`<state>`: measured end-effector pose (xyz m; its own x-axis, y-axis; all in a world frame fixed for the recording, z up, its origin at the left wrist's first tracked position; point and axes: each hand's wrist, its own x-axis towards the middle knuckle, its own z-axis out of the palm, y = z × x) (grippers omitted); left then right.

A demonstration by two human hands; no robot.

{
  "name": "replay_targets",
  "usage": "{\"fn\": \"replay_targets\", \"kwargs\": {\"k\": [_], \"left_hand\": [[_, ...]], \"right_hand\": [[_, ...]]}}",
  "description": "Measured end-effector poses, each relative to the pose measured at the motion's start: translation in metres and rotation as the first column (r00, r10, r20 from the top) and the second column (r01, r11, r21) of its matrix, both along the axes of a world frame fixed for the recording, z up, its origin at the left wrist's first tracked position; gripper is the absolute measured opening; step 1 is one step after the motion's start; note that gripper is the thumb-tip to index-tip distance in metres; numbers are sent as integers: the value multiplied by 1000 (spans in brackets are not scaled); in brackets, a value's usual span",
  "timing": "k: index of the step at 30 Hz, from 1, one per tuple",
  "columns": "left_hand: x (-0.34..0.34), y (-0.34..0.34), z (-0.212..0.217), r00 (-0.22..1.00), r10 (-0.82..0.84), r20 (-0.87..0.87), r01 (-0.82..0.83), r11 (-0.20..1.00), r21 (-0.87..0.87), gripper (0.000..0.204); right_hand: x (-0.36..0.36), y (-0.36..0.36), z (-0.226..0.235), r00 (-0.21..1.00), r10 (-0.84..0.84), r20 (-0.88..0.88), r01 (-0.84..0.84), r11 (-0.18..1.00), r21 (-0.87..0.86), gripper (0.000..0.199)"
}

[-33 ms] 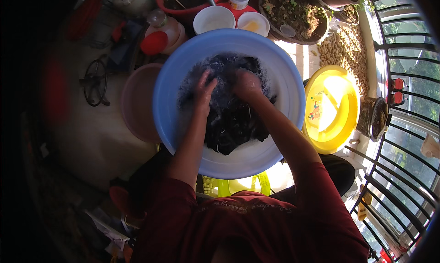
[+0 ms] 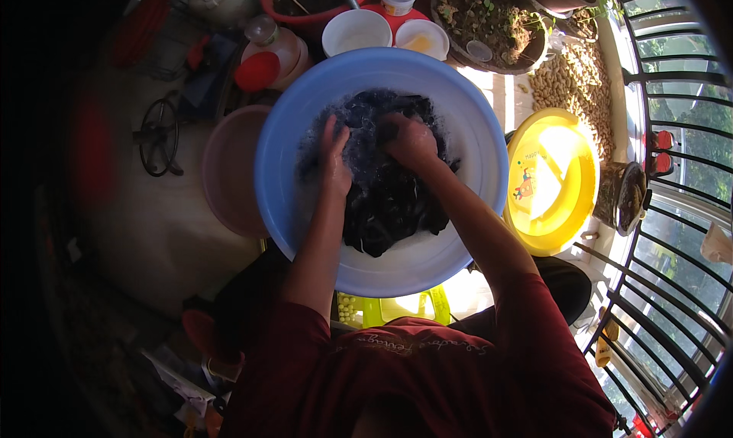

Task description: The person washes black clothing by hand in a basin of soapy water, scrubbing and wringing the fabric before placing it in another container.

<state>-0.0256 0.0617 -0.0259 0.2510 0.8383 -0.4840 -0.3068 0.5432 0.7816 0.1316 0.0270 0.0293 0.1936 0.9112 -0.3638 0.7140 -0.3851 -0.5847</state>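
Observation:
Dark wet cloth (image 2: 385, 217), perhaps a garment, lies bunched in sudsy water inside a big blue basin (image 2: 269, 159). At the cloth's left side is my left hand (image 2: 334, 157), its fingers stretched out and apart over the foamy water, holding nothing. My right hand (image 2: 413, 143) is closed around a fold of the same cloth near the far middle of the basin. Some of its fingertips are hidden by the fabric.
A yellow basin (image 2: 519, 224) stands at the right, by a barred window (image 2: 679, 110). A pinkish basin (image 2: 229, 171) is partly under the blue one. Beyond are a white bowl (image 2: 356, 32), a planter (image 2: 489, 26) and spread peanuts (image 2: 576, 87). A lime-green stool (image 2: 408, 307) sits near me.
My left hand's fingers have straightened and moved slightly left. My right hand shows a fold of cloth lifted in its grip more plainly.

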Motion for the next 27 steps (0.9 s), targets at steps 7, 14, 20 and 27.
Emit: {"fn": "replay_targets", "kwargs": {"k": [7, 14, 20, 27], "left_hand": [[-5, -48, 65, 838, 75, 540, 150, 921, -360, 50], [-13, -62, 46, 412, 120, 903, 261, 934, -243, 42], [-1, -56, 45, 870, 229, 438, -38, 914, -403, 43], [-27, -10, 30, 652, -61, -755, 539, 737, 406, 65]], "right_hand": [[-90, -89, 105, 981, 184, -61, -133, 869, 477, 41], [-93, -77, 72, 999, 43, -29, -17, 803, 596, 43], [-56, -30, 49, 956, -243, -165, 286, 899, 333, 33], [-20, -51, 3, 951, -263, 161, 195, 918, 346, 48]]}}
